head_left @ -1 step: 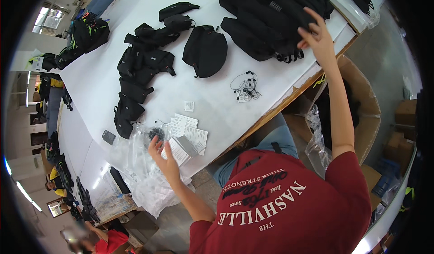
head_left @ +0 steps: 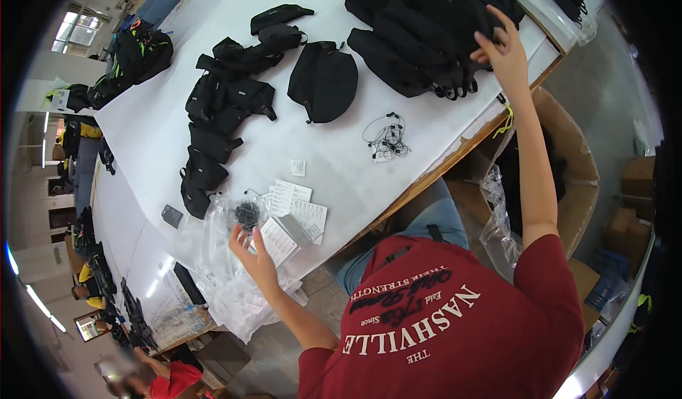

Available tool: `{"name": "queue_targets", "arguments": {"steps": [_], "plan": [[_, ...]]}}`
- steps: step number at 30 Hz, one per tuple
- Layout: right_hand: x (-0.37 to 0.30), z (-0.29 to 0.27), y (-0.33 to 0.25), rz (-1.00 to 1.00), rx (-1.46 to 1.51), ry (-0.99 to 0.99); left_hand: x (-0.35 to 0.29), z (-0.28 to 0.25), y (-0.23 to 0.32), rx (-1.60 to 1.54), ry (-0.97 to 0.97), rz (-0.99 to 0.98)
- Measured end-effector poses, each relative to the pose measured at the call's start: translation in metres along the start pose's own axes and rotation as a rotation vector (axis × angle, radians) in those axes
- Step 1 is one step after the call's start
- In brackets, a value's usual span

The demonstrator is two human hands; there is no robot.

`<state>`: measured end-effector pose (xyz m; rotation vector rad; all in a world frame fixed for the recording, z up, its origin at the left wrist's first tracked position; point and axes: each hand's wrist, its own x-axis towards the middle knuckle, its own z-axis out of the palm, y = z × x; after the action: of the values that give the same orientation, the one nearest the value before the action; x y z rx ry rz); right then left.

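My right hand (head_left: 503, 50) is at the near right side of a heap of black fabric bags (head_left: 398, 47), its fingers apart beside the top bag (head_left: 455, 8). Whether the fingertips touch that bag I cannot tell. My left hand (head_left: 256, 258) has its fingers spread, above crumpled clear plastic bags (head_left: 213, 264). Close to it are a bundle of black cords (head_left: 246, 214), a stack of printed white cards (head_left: 282, 237) and more loose cards (head_left: 307, 218) fanned out on the white table (head_left: 341, 175).
One black bag (head_left: 322, 83) lies flat mid-table, left of the heap. A row of smaller black pouches (head_left: 226, 118) curves along the left. Tangled thin black cords (head_left: 387, 138) lie near the table edge. An open cardboard box (head_left: 572, 150) stands at right; a person in red (head_left: 170, 379) is at lower left.
My right hand has shifted slightly up and right, and the top bag with its label has moved the same way. My left hand has drawn a little left and down.
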<state>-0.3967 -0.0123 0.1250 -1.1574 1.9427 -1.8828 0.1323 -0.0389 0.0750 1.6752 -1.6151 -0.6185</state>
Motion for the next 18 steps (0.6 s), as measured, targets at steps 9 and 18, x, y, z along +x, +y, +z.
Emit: {"name": "queue_targets", "arguments": {"steps": [9, 18], "plan": [[0.039, 0.033, 0.079, -0.092, -0.815, -0.130, -0.012, -0.013, -0.075, 0.267, -0.055, -0.345], [0.000, 0.040, 0.022, -0.253, -0.695, -0.011, -0.016, -0.009, -0.068, 0.417, -0.086, -0.155]]}}
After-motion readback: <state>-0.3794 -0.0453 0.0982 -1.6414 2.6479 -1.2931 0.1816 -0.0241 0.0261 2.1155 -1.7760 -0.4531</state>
